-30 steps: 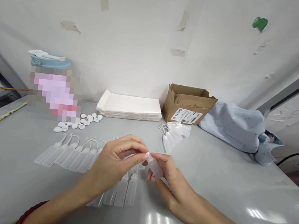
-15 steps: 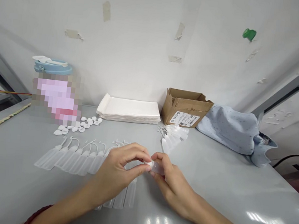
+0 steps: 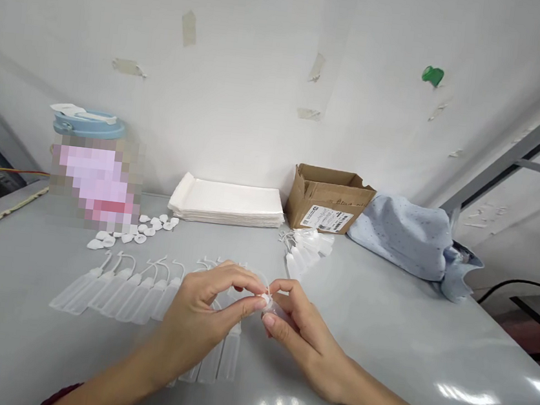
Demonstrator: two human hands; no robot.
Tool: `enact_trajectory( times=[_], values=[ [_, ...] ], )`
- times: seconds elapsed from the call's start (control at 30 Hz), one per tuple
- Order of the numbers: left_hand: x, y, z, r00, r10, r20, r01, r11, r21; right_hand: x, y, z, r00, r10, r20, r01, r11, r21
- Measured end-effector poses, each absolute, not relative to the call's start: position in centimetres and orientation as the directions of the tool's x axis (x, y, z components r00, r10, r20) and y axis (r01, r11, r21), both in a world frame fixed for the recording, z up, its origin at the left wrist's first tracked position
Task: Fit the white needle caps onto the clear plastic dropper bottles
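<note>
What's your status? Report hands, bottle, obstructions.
Left hand pinching white cap. Right hand holding translucent plastic bottle. Nothing visibly blocking; more bottles near left hand.

a grey table [image 3: 371,344] carries translucent bottles [image 3: 141,303], white pieces [image 3: 140,238], white stack [image 3: 229,199], cardboard box [image 3: 329,199], blue cloth [image 3: 402,237].

Workshop, by the look of it: I'm working at a grey surface [image 3: 382,332] where translucent bottles [image 3: 139,303] are lying in rows, small white pieces [image 3: 140,238] clustering behind. A labelled cardboard box [image 3: 331,200] is standing open before a white wall [image 3: 244,82] that's showing tape scraps [image 3: 189,29]; metal struts [image 3: 515,154] are flanking the surface.
</note>
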State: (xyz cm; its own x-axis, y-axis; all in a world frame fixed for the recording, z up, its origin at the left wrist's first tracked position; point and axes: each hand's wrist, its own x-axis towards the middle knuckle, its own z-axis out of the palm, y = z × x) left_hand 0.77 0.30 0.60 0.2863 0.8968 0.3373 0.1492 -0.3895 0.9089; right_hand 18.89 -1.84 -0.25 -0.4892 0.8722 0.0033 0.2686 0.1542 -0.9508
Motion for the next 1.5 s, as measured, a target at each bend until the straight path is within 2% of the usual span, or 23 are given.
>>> enact_trajectory(
  times=[0.23,0.33,0.43,0.67,0.8,0.93,1.03,1.13,1.23,1.5],
  values=[
    [0.8,0.2,0.7,0.286,0.958,-0.007,0.029,-0.001,1.000,19.0,-2.0,-0.4,-0.486,0.874,0.016,0.252,0.158,-0.955],
    [0.7,0.4,0.8,0.323,0.944,-0.068,0.005,0.070,0.998,19.0,-2.0,-0.3,-0.490,0.872,-0.001,0.239,0.133,-0.962],
    [0.6,0.5,0.8,0.348,0.936,-0.061,0.016,0.059,0.998,18.9,-2.0,-0.3,-0.488,0.873,-0.023,0.183,0.077,-0.980],
    [0.3,0.4,0.9,0.431,0.896,0.107,0.015,-0.126,0.992,19.1,-1.1,-0.3,-0.583,0.804,-0.117,-0.063,-0.189,-0.980],
    [0.0,0.6,0.8,0.495,0.863,0.104,0.015,-0.128,0.992,19.0,-0.5,-0.3,-0.658,0.735,-0.163,-0.076,-0.280,-0.957],
    [-0.2,0.7,1.1,0.483,0.866,0.128,0.021,-0.157,0.987,18.9,-0.8,-0.2,-0.618,0.778,-0.114,-0.021,-0.161,-0.987],
    [-0.1,0.6,1.7,0.446,0.890,0.098,0.138,-0.177,0.975,19.0,-1.2,0.0,-0.534,0.843,-0.061,0.156,0.027,-0.987],
    [0.0,0.5,2.2,0.432,0.902,0.021,0.302,-0.166,0.939,19.1,-1.6,0.1,-0.472,0.881,0.020,0.355,0.211,-0.911],
    [0.1,0.4,2.3,0.451,0.892,-0.026,0.379,-0.165,0.910,19.2,-1.7,0.0,-0.484,0.870,0.092,0.443,0.335,-0.832],
    [0.2,0.4,2.2,0.475,0.880,0.019,0.451,-0.262,0.853,19.6,-1.4,-0.8,-0.541,0.836,0.090,0.557,0.437,-0.706]
  ],
)
